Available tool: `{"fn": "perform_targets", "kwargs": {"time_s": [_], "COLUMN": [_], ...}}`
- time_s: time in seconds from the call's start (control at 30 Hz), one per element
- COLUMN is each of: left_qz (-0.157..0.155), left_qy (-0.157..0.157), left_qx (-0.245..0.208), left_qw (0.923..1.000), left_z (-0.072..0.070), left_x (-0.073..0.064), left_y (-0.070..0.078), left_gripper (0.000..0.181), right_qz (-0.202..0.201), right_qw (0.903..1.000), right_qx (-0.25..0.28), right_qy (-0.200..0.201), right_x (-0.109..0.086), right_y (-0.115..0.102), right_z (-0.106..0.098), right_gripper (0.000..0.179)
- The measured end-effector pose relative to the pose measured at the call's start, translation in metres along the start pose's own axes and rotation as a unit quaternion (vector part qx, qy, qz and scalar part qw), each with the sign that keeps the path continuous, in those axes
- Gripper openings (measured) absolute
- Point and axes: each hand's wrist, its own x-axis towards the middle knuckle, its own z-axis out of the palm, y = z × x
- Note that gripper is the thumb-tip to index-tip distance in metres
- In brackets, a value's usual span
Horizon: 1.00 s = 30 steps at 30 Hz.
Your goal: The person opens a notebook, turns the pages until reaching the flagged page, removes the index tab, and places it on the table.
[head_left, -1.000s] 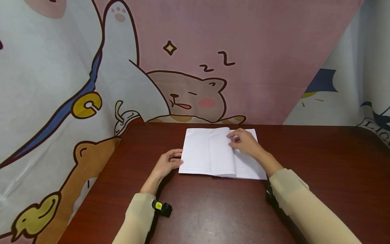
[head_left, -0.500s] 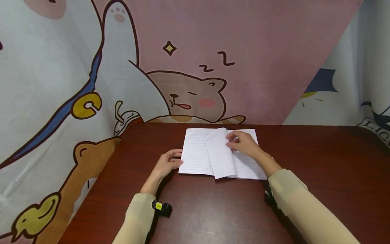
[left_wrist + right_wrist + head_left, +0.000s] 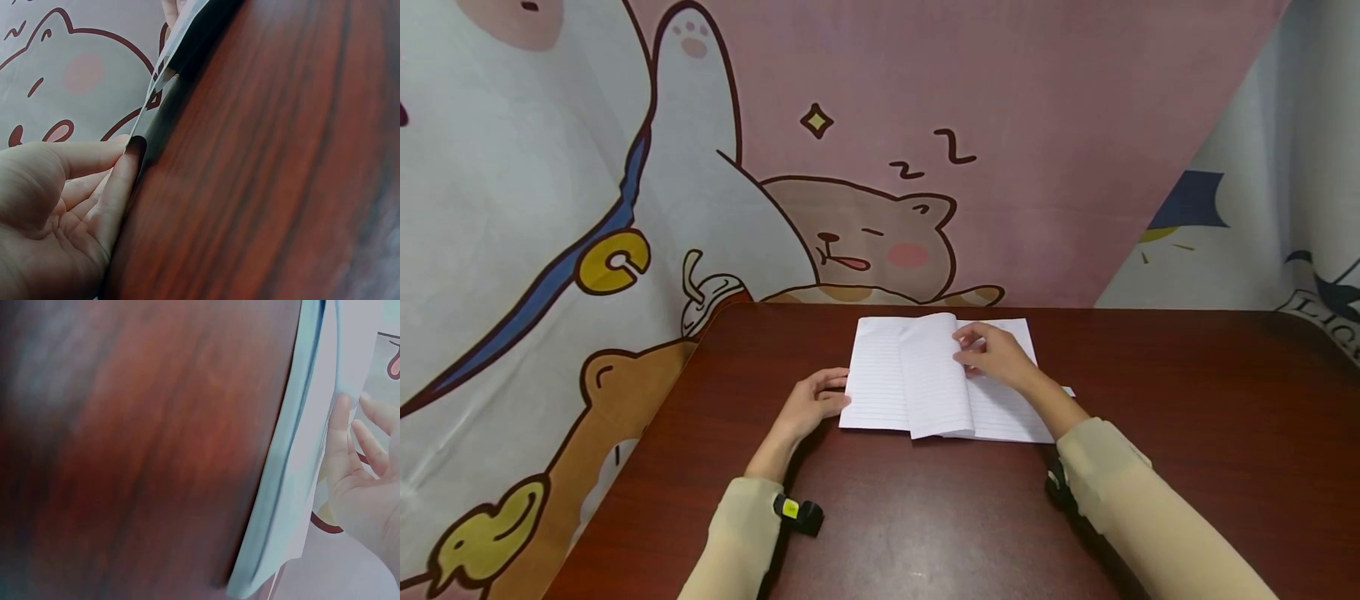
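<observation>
White ruled paper: head view shows the notebook (image 3: 872,375) open on the bench (image 3: 917,517) between both hands' fingers, its spread's long axis running left to right. Left of the right fingers, a raised leaf (image 3: 934,379) runs lengthwise away from the person; the right hand (image 3: 996,357) pinches its edge. Left wrist view shows the left hand's (image 3: 69,194) thumb and fingers clamped on the notebook's left edge. Right wrist view alone exposes the notebook's thickness, beside the right fingers.

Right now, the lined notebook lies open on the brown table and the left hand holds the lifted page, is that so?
Not quite: the head view shows the right hand holding the lifted page. The lined notebook does lie open on the brown table.
</observation>
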Motion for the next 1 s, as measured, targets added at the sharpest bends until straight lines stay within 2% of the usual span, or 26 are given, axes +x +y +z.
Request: {"fn": "perform_targets", "kwargs": {"time_s": [0.13, 0.6, 1.0], "left_qz": [0.0, -0.002, -0.007], "left_qy": [0.0, 0.004, 0.014], "left_qx": [0.002, 0.006, 0.004], "left_qw": [1.0, 1.0, 0.9999], "left_z": [0.0, -0.001, -0.001], "left_x": [0.0, 0.001, 0.002], "left_y": [-0.001, -0.002, -0.002], "left_gripper": [0.049, 0.048, 0.045], "right_qz": [0.005, -0.024, -0.04], "right_qw": [1.0, 0.9997, 0.9974], "right_qx": [0.006, -0.003, -0.054], "right_qy": [-0.002, 0.003, 0.024], "right_x": [-0.001, 0.001, 0.003], "right_y": [-0.001, -0.006, -0.009], "right_z": [0.002, 0.013, 0.02], "right_gripper": [0.038, 0.032, 0.031]}}
